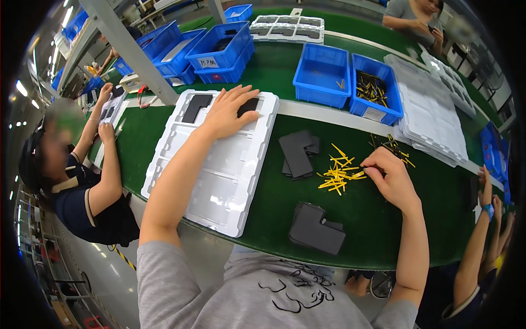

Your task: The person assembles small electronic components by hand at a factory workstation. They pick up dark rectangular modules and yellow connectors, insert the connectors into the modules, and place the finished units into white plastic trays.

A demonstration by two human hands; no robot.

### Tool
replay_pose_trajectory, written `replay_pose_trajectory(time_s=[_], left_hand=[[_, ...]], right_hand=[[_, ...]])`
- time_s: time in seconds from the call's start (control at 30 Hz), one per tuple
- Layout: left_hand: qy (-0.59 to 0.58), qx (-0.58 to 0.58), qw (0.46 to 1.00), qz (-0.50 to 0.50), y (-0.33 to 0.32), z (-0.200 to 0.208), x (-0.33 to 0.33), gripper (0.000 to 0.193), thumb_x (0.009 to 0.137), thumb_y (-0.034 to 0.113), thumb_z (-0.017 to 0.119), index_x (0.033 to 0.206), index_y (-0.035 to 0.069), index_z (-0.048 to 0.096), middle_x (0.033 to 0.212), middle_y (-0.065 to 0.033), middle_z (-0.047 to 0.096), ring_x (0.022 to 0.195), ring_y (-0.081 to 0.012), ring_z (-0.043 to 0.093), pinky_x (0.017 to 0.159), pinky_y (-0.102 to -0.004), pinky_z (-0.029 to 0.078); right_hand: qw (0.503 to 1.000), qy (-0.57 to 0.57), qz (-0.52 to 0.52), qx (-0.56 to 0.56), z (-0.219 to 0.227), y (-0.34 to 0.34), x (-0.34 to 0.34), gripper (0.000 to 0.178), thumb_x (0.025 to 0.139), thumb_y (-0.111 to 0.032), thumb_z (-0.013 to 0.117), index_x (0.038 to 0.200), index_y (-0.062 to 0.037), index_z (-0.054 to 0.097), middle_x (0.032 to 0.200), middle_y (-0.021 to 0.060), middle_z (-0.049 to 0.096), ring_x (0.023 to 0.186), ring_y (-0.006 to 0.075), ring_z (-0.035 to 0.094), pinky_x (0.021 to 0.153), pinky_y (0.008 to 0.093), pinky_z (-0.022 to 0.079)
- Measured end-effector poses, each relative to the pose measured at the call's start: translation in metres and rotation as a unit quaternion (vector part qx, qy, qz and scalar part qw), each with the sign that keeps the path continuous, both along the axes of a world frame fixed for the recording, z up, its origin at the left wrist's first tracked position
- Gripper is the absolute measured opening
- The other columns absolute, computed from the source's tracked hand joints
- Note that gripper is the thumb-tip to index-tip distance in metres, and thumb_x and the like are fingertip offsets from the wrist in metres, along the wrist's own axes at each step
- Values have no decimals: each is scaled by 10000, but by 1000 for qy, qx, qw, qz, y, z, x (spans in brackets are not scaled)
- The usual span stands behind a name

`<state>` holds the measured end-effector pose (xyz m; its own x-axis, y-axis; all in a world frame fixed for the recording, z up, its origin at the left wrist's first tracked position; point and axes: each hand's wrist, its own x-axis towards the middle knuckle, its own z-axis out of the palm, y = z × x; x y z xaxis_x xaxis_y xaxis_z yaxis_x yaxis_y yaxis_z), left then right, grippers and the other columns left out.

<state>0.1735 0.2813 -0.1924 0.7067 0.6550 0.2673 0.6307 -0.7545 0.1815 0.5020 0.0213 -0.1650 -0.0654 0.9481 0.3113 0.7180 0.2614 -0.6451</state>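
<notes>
My left hand (230, 112) lies with fingers spread over the far end of a white molded plastic tray (219, 189). A flat black piece (195, 108) sits in the tray's far left pocket, and another black piece (248, 107) shows beside my thumb, partly covered. My right hand (392, 178) is closed in a pinch at the right edge of a loose pile of yellow strips (337, 176). What lies between its fingertips looks like a thin strip, mostly hidden. Left of that pile is a stack of black L-shaped pieces (297, 154); a second black stack (316, 227) lies nearer me.
Dark-and-yellow strips (395, 147) lie beyond my right hand. Behind stand a blue bin (322, 82) with a few strips, a blue bin (383, 115) full of strips, and stacked white trays (430, 104). More blue bins (222, 52) stand far left, by a metal post (129, 49). People work on both sides.
</notes>
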Motion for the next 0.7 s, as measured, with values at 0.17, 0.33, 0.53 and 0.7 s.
replay_pose_trajectory(time_s=[0.17,0.33,0.53,0.7], left_hand=[[-153,38,986,-60,-24,17,30,337,850,263,656,1144,99,647,1209,-89,618,1163,-303,534,1051,-447,357],[-109,-182,953,-218,-120,43,89,236,753,159,738,975,87,704,920,-57,648,934,-255,582,864,-377,439],[-142,-229,934,-236,-138,34,108,71,783,122,705,842,84,692,792,-25,611,783,-210,541,750,-336,431],[-154,-237,931,-229,-140,28,110,28,797,98,686,796,73,675,768,-22,612,753,-201,540,710,-325,436]], right_hand=[[998,49,39,30,-8,4,-6,128,814,22,633,940,2,637,823,92,577,750,230,590,660,312,463],[992,125,6,-6,-6,4,-30,127,804,20,660,930,9,650,827,90,607,709,202,610,630,290,476],[993,104,23,51,-12,4,-27,88,792,24,671,874,9,642,814,91,606,700,211,607,614,302,479],[994,93,28,59,-16,6,-28,72,786,19,679,846,6,643,811,84,597,699,211,604,611,299,478]])
